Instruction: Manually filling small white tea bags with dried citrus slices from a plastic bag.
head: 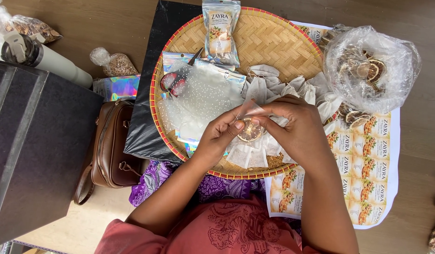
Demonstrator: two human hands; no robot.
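My left hand (222, 134) and my right hand (292, 127) meet over the near part of the round woven tray (283, 47), and between them I hold a dried citrus slice (250, 131) with a small clear pouch (249, 109). My left thumb and fingers pinch the slice at its left edge, while my right fingers grip the pouch just above it; the slice sits at the pouch's mouth, and I cannot tell how far in it is. Beneath my hands the tray holds a heap of small white filter bags (274, 84), some flat and some crumpled, and one near the tray's front edge shows brown crumbs (275, 161) inside. To the left of them lies a stack of clear dotted pouches (203, 96) with shiny holographic backs, and a pair of scissors (177, 77) with red handles rests under the top one. At the far side of the tray lies a filled, labelled packet (221, 30) with dried pieces showing through its window. To my right, off the tray, a big clear plastic bag (372, 66) holds more dried citrus slices, and a few lie loose just below it on a sheet of printed labels (372, 160). To my left sit a brown leather handbag (111, 146), a black box (34, 150), a pale flask (48, 56), and a small bag of brown bits (115, 63).
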